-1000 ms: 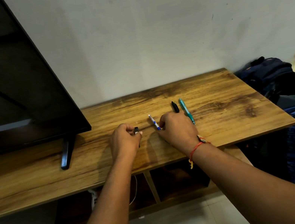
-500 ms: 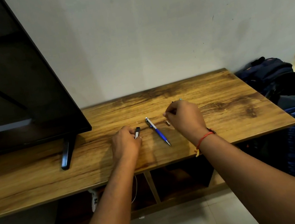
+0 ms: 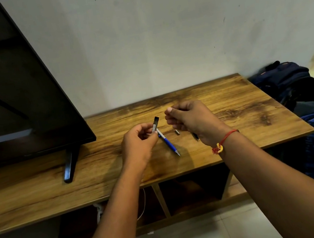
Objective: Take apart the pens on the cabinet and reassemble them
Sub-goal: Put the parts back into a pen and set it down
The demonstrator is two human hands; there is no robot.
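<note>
Meanwhile, over the wooden cabinet [image 3: 243, 103], a person's left hand [image 3: 138, 143] pinched a short black-and-grey pen piece [image 3: 155, 123] between thumb and fingertips, its dark end pointing up and away. The right hand [image 3: 192, 120] was curled shut just beside it, above the cabinet top; whether anything lay inside that fist could not be told. A blue pen [image 3: 168, 143] lay on the wood between the two hands, its upper end hidden behind the left fingers and its tip toward the front edge. Near it sat a small pale part [image 3: 177, 131], too small to identify. A dark pen [image 3: 195, 136] showed only as a short tip under the right wrist, the rest covered by the hand. A red thread bracelet [image 3: 224, 140] circled that wrist. At the left, a television [image 3: 22, 100] was cut off by the frame, and dark bags [image 3: 283, 79] sat blurred at the right.
</note>
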